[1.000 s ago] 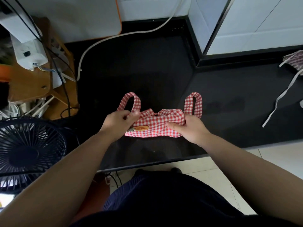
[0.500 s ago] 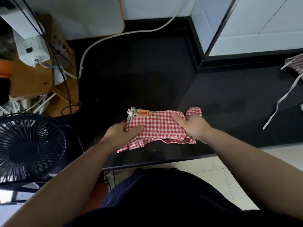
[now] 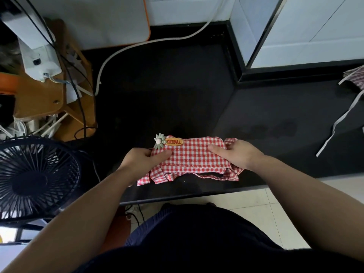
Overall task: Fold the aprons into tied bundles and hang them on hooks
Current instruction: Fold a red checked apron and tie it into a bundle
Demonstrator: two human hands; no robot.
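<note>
1. Your folded red-and-white checked apron (image 3: 195,156) lies on the black countertop (image 3: 275,115), close to its front edge and right in front of you.
2. Its long axis runs left to right, roughly in line with the counter's front edge. The short sides point toward you and away from you.
3. The far left corner carries a pale flower trim (image 3: 159,140) and an orange label (image 3: 173,142). The label's lettering reads upside down from where you stand.
4. Looser layers and a strap loop stick out from under the near edge, spreading toward you.
5. Your left hand (image 3: 141,160) grips the left end, with the thumb laid on top of the cloth and the fingers curled at the edge.
6. Your right hand (image 3: 236,154) grips the right end, thumb on top and pointing left, fingers wrapped at the far corner.
7. Your hands sit apart, one at each end of the bundle.
8. A second checked apron (image 3: 356,77) lies at the counter's far right, well apart, with its white strap (image 3: 334,127) trailing toward you.
9. A black fan (image 3: 33,178) stands to your left, off the counter.
</note>
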